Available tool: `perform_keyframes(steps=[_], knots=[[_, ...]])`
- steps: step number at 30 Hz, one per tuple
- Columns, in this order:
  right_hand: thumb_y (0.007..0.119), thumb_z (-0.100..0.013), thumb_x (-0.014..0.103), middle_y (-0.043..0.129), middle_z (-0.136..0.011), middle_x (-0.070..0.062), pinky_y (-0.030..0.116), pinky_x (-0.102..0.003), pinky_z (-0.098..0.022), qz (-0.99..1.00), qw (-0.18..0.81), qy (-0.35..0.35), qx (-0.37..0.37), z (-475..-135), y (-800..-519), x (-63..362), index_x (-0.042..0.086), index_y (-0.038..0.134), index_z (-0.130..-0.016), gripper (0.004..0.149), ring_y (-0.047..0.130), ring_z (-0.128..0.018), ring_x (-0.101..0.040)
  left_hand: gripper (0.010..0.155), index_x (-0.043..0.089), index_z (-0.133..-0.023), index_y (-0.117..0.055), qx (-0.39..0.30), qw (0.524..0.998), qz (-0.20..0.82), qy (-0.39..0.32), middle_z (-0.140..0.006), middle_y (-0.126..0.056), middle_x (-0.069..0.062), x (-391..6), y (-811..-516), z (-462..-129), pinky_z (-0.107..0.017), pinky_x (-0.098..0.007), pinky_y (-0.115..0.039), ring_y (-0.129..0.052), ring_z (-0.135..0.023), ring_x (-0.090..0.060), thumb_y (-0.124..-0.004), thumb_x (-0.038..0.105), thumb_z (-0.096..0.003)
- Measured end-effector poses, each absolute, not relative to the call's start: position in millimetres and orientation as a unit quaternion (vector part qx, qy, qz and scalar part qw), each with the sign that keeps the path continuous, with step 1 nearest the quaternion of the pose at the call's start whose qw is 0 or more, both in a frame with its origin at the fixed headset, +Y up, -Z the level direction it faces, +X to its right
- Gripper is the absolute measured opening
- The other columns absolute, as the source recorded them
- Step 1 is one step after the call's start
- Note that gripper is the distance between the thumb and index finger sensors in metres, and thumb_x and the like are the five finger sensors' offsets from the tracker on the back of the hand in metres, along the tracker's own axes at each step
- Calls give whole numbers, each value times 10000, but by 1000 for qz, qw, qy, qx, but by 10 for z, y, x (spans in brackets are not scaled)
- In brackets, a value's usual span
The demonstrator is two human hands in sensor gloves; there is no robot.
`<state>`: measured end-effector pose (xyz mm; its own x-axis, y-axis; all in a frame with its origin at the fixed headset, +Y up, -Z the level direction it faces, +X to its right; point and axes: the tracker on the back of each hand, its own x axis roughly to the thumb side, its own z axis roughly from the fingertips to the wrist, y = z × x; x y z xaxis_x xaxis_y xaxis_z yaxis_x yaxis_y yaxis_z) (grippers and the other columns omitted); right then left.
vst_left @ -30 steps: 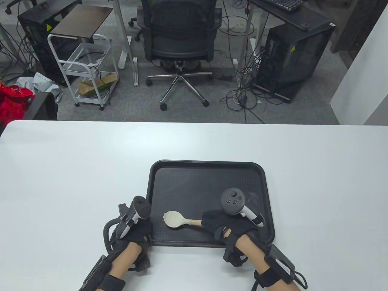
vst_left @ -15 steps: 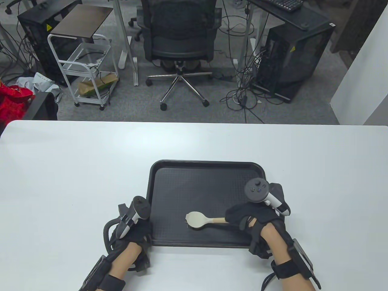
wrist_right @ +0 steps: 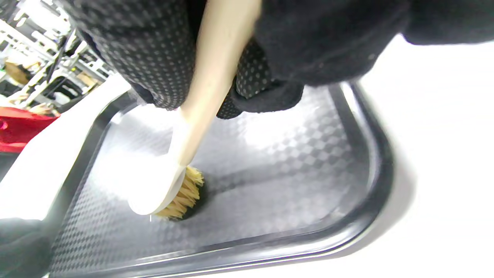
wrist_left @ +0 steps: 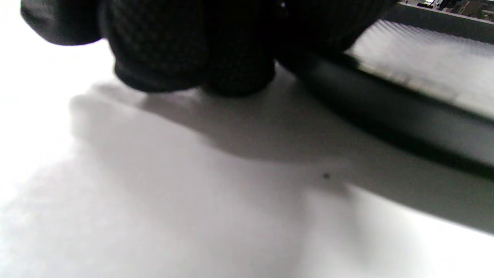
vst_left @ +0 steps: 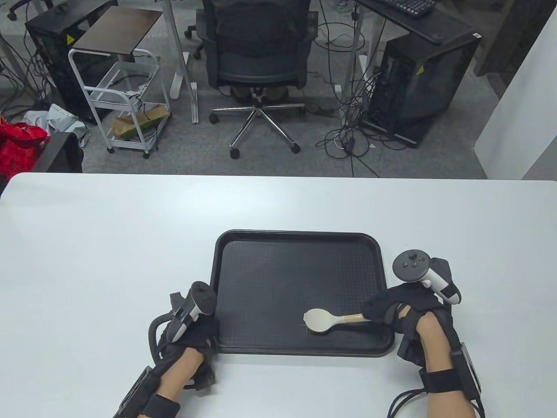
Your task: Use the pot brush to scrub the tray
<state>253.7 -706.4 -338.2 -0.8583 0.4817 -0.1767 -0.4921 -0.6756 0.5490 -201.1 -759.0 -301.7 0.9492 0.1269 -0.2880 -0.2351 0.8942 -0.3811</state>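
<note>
Right hand (vst_left: 402, 311) wrapped round the brush (vst_left: 324, 321) handle, fingers (wrist_right: 162, 58) curled about the pale wooden shaft in the right wrist view. Left hand (vst_left: 191, 328) at the tray's (vst_left: 300, 237) near-left corner, fingers (wrist_left: 185, 50) bent down against the rim; hard to tell whether actually gripping the edge or only pressing beside it, since the left wrist view is blurred.

Brush head down in the near-right part of the tray, bristles (wrist_right: 185, 195) splayed against the textured floor, white back of the head facing up. Handle running right toward the hand, over the right rim.

Tray lying flat on the white table (vst_left: 87, 244), near the front edge, between the two hands.

Probably light and stiff, that brush: wooden handle, firm bristles, nothing fragile. Best held on the handle well back from the head, as now, for leverage. Tray likely thin plastic, light enough to slide on a smooth table under scrubbing, so worth bracing at a corner or rim.
</note>
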Motion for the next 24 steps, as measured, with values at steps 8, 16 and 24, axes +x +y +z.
perform_keyframes(steps=[8, 16, 24], knots=[[972, -385, 353, 1004, -507, -169, 792, -533, -236, 901, 303, 305, -56, -3322, -7144, 3029, 124, 980, -769, 447, 949, -147, -314, 601, 77, -863, -685, -210, 965, 93, 129, -631, -911, 0, -2008, -7591, -3019, -431, -488, -826, -1003, -396, -192, -785, 474, -423], [1003, -359, 334, 1013, -498, -185, 785, -553, -238, 894, 327, 283, -120, -3188, -7162, 3547, 113, 1013, -739, 440, 948, -149, -339, 600, 77, -863, -685, -210, 965, 92, 129, -631, -911, 1, -2006, -7590, -3020, -431, -488, -826, -1003, -396, -193, -785, 474, -424], [998, -364, 319, 1003, -497, -187, 779, -554, -244, 896, 339, 259, -125, -3124, -7086, 3655, 77, 1003, -740, 447, 939, -159, -337, 601, 79, -863, -685, -209, 965, 87, 130, -631, -911, -3, -1994, -7588, -3021, -433, -487, -826, -1003, -397, -193, -783, 477, -423]])
